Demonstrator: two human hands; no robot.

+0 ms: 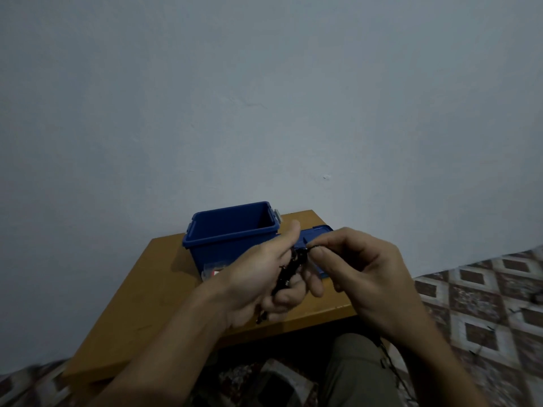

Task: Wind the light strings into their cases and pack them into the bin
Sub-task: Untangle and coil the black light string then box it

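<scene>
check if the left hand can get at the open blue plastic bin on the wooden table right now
Probably yes: the blue plastic bin stands open-topped just beyond the left hand, though that hand grips the black light string and would carry it along.

I see a dim, bluish, flat picture, slightly soft. Wall (264,83) lit evenly, grey. Faint soft shadow left of the bin (205,254) on the table (132,304). Edges bow; floor (26,386) smears at lower left corner.
</scene>
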